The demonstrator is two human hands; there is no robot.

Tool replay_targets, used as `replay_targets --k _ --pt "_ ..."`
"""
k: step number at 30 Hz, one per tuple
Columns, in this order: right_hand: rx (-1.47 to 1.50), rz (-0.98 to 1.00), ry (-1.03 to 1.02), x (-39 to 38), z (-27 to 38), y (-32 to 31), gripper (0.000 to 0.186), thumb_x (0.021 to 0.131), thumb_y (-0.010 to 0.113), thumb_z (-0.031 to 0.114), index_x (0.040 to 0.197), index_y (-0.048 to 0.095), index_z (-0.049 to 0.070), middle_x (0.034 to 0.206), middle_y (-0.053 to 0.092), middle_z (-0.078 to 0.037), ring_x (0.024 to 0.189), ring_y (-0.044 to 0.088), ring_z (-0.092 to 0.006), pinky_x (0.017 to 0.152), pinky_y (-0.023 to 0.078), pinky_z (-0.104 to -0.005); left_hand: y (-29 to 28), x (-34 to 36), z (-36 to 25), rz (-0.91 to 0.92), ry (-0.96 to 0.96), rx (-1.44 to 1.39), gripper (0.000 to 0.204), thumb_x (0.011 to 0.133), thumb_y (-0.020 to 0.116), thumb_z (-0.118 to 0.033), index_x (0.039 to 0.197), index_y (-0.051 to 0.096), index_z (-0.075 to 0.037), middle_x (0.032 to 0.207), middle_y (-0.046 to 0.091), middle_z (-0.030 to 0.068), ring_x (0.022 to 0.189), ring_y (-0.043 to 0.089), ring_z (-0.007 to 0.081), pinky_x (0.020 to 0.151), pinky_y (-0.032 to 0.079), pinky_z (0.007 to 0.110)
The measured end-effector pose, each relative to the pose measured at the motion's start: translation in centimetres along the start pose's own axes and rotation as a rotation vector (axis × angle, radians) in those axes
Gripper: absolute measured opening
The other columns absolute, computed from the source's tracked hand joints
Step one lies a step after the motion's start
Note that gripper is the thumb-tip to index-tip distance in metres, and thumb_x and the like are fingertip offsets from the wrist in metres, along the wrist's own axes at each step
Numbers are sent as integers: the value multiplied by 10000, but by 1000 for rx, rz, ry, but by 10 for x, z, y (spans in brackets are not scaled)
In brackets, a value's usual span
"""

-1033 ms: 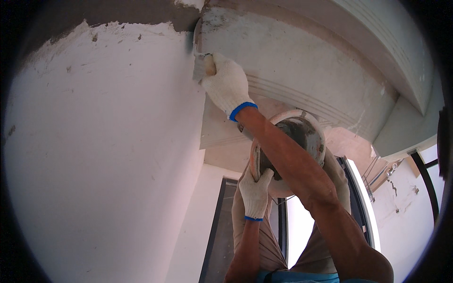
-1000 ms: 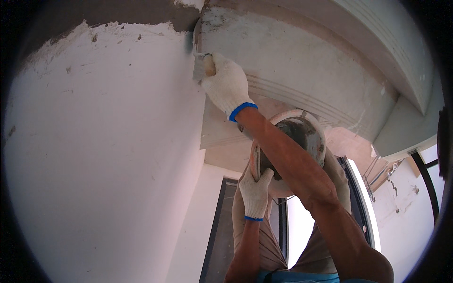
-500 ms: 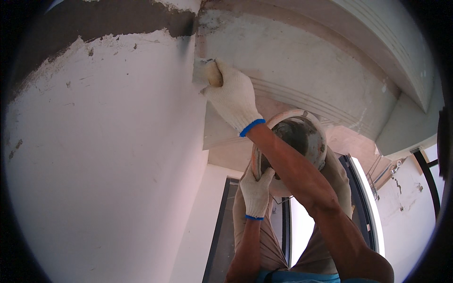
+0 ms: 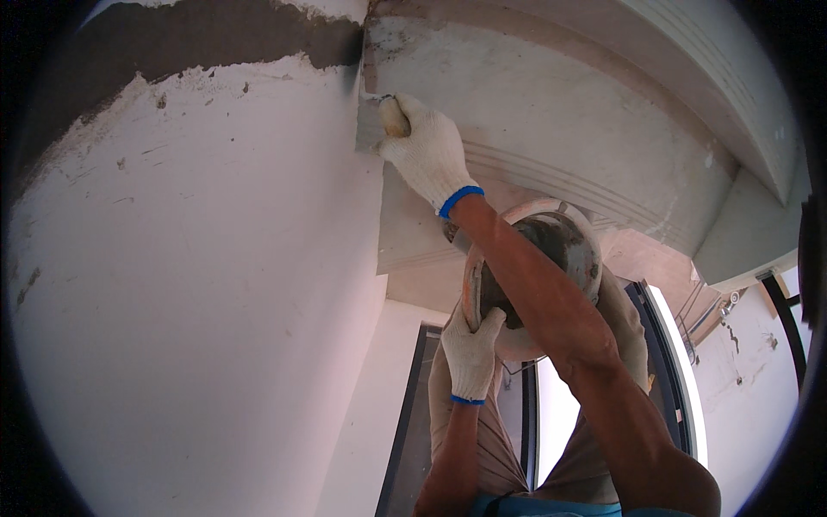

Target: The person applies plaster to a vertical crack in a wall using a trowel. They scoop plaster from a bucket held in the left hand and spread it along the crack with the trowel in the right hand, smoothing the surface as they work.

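My right hand (image 4: 428,155), in a white knit glove with a blue cuff, is closed round the pale thick handle of a trowel (image 4: 368,129). Its flat grey blade sits at the corner where the white wall meets the stair side; whether it touches the wall I cannot tell. Lower down, my left hand (image 4: 471,358), gloved alike, grips the near left rim of a round bucket (image 4: 586,258). Dark grey wet mortar (image 4: 541,233) coats the bucket's inside. My right forearm crosses over the bucket and hides part of it.
A white wall (image 4: 189,284) fills the left, with a dark grey mortar band (image 4: 189,39) along its top. Grey stair steps (image 4: 551,112) with grooved edges curve across the upper right. Below are dark door frames (image 4: 405,414) and, at right, pipes (image 4: 711,319).
My right hand and the trowel have moved slightly up along the corner, the wrist lifting away from the bucket. My left hand keeps its grip on the rim.
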State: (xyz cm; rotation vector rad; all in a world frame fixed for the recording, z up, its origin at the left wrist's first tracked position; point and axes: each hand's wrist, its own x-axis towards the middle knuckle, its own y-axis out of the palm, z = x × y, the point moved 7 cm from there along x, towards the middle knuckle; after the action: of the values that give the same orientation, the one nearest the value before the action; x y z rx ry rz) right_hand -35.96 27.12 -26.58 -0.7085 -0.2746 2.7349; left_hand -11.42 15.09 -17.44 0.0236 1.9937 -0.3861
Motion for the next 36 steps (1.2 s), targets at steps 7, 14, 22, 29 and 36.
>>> replay_targets --k 7,14,22,29,36 --pt "-65 11 8 -12 13 14 445 742 815 207 1095 604 36 1021 693 -242 994 660 -474 806 518 -512 -2 1 -6 1 -16 38 482 923 756 -113 1341 636 93 1171 740 172 1049 690 213 927 554 368" --pt "-35 -16 5 -22 25 14 503 742 846 197 1164 626 37 1083 702 -232 1044 666 -461 866 537 -497 -2 4 -8 -14 -7 71 504 921 760 -104 1368 628 86 1213 742 171 1079 700 215 957 551 358" --pt "65 30 7 -34 12 -8 527 748 806 163 1231 636 38 1004 680 -227 919 666 -423 829 543 -410 -2 4 -12 -8 -49 70 519 902 748 -86 1374 624 89 1200 740 170 1067 696 222 944 556 366" --pt "7 15 22 -10 4 3 550 749 798 162 1259 644 27 1008 689 -233 921 665 -424 845 543 -412 -2 2 -16 5 -48 56 512 901 742 -82 1368 626 91 1193 742 169 1058 689 212 937 556 365" --pt "-65 50 44 -39 19 7 683 739 850 197 1374 634 69 1190 711 -202 1115 671 -419 945 538 -440 -3 2 -25 -20 -40 122 445 917 733 -86 1317 649 90 1165 754 155 1058 687 197 949 544 353"
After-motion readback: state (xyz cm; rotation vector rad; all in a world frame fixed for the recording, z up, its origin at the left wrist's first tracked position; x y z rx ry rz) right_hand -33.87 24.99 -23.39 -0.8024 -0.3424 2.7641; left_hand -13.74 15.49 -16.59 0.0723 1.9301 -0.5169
